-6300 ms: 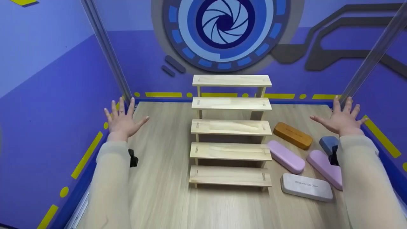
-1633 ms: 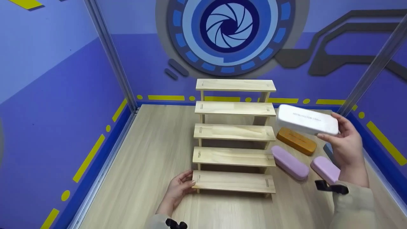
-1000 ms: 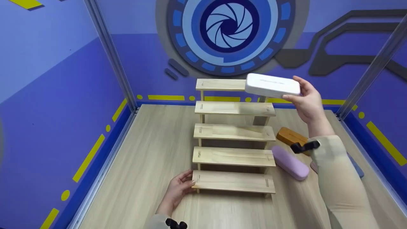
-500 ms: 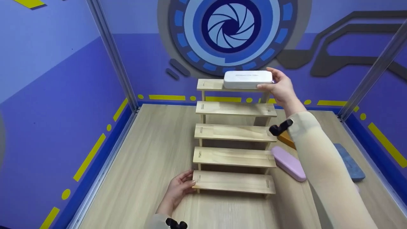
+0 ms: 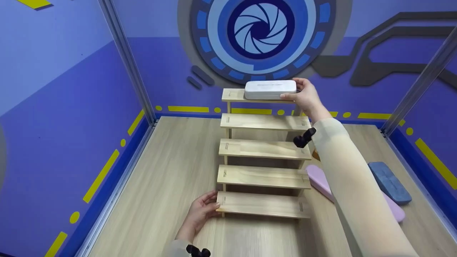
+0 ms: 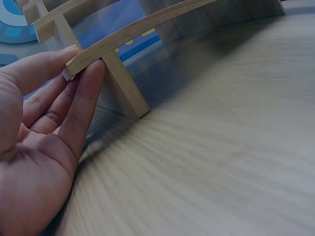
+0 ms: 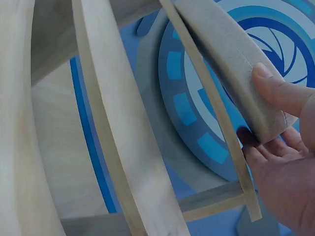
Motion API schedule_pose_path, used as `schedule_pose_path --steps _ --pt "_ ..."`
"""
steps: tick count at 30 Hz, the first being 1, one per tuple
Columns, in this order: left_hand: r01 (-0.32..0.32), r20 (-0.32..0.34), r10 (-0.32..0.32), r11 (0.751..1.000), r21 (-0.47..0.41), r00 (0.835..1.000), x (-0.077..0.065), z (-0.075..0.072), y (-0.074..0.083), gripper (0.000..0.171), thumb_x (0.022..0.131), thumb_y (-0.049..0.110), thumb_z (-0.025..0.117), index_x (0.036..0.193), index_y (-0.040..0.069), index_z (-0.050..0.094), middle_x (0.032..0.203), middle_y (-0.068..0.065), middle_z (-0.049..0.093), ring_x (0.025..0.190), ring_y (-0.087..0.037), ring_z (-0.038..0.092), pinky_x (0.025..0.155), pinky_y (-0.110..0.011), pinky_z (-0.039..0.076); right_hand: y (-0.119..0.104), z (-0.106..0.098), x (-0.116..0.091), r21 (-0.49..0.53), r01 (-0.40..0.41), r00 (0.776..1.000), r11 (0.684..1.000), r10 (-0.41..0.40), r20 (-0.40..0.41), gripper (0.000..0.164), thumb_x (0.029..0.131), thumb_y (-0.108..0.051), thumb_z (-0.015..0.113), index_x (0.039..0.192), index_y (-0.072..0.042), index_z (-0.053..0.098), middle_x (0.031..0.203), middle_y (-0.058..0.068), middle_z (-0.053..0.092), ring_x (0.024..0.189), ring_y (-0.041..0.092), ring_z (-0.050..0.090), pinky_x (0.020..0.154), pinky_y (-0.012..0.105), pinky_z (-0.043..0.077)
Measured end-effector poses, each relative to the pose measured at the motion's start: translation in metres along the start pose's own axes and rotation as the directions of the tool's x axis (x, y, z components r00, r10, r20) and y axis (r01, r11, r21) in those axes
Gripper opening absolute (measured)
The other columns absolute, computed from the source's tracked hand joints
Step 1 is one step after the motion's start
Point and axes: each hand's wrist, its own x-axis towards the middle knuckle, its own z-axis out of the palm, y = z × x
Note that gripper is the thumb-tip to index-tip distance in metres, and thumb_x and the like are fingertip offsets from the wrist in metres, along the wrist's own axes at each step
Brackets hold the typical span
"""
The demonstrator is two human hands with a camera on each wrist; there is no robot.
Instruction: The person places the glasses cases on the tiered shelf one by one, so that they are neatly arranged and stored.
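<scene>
With the right hand (image 5: 307, 95), grips the white case (image 5: 264, 89) by its right end, with the thumb at the near side and the other fingers clamped round the end. Holds it lengthwise over the top shelf (image 5: 234, 94) of the stepped wooden stand (image 5: 259, 149), printed face up, short of the shelf's left end. Leaves a gap between gripped end and shelf, visible in the right wrist view; cannot tell about contact at the far end. With the left hand (image 5: 198, 213), pinches the left end of the lowest shelf (image 5: 260, 204), thumb above and fingers beneath. Has on the worktop (image 5: 171, 160), right of the stand, a pink case (image 5: 320, 180) just beside it, a blue case (image 5: 390, 182) farther right, and a second pink case (image 5: 393, 209) just in front of the blue. Passes the right sleeve (image 5: 357, 185) across, hiding much of an orange case (image 5: 316, 155) and parts of both pink ones.
</scene>
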Motion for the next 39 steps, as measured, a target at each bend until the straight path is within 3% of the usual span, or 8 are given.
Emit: schedule_pose_path --steps 5,13,25,39 --pt "0.002 -0.004 -0.002 1.0 -0.016 1.0 0.0003 0.0002 0.0004 0.065 0.092 -0.003 0.067 0.15 -0.01 0.039 0.118 -0.002 0.064 0.097 -0.012 0.068 0.081 -0.031 0.064 -0.0024 -0.0016 0.0005 -0.165 0.005 1.0 0.986 -0.005 0.001 0.082 0.09 -0.007 0.078 0.158 -0.001 0.032 0.159 0.02 0.043 0.143 0.03 0.045 0.119 0.038 0.042" --pt "-0.002 -0.007 0.002 1.0 -0.005 1.0 0.0003 0.0004 -0.0001 0.067 0.092 -0.002 0.067 0.151 -0.012 0.037 0.121 -0.004 0.065 0.099 -0.012 0.068 0.08 -0.03 0.064 0.0002 -0.0035 0.0014 -0.279 0.02 1.0 0.96 -0.017 0.016 0.083 0.092 -0.01 0.076 0.159 0.004 0.028 0.16 0.024 0.04 0.146 0.034 0.043 0.124 0.042 0.037" --pt "0.006 -0.01 -0.006 1.0 0.002 1.0 0.0004 0.0003 0.001 0.068 0.092 -0.001 0.069 0.152 -0.01 0.037 0.124 -0.005 0.064 0.101 -0.012 0.067 0.083 -0.031 0.064 0.0004 -0.0019 0.0028 -0.313 0.02 0.999 0.949 -0.007 0.043 0.083 0.095 -0.013 0.073 0.161 0.003 0.024 0.163 0.023 0.036 0.15 0.034 0.04 0.126 0.043 0.034" --pt "-0.005 -0.001 0.005 1.0 -0.009 1.0 0.0007 -0.0001 0.0001 0.068 0.091 -0.003 0.068 0.151 -0.011 0.037 0.117 -0.003 0.061 0.096 -0.011 0.066 0.079 -0.029 0.064 0.0026 -0.0044 0.0031 -0.339 0.036 0.998 0.94 -0.019 0.053 0.084 0.095 -0.014 0.074 0.161 0.002 0.025 0.163 0.023 0.036 0.15 0.035 0.039 0.127 0.044 0.033"
